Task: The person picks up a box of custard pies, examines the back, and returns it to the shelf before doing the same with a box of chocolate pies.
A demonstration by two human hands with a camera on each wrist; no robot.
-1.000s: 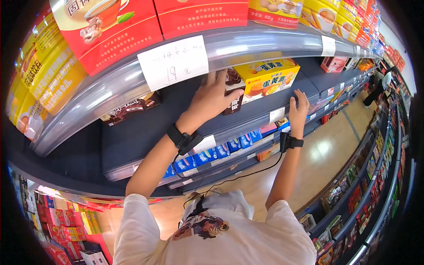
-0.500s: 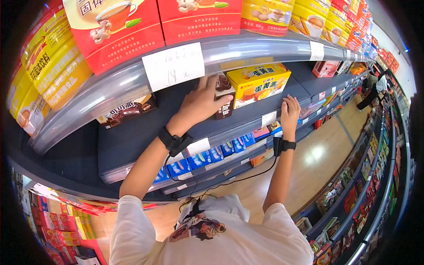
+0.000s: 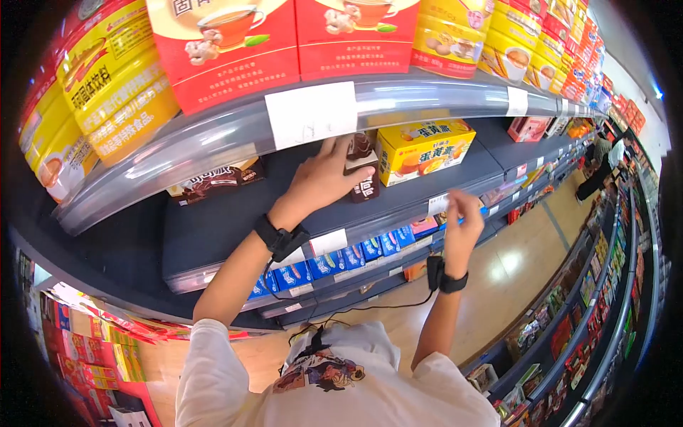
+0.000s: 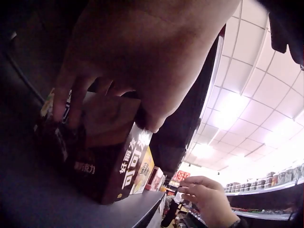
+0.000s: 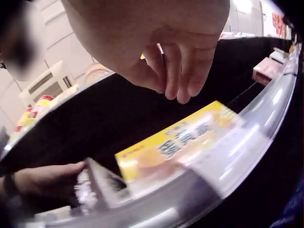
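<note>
The right hand fills the twelve o'clock area, its fingers hanging loosely curled and holding nothing. Below it, toward five o'clock, a yellow box lies on the dark shelf behind the pale rail. At eight o'clock the left hand grips a blurred dark box. A pink box sits at two o'clock.

The brown carton and the yellow carton to its right are glossy printed cardboard. The dark shelf deck looks matt and smooth. The upper shelf's edge rail is shiny clear plastic and carries a matt paper label. The floor is polished.
</note>
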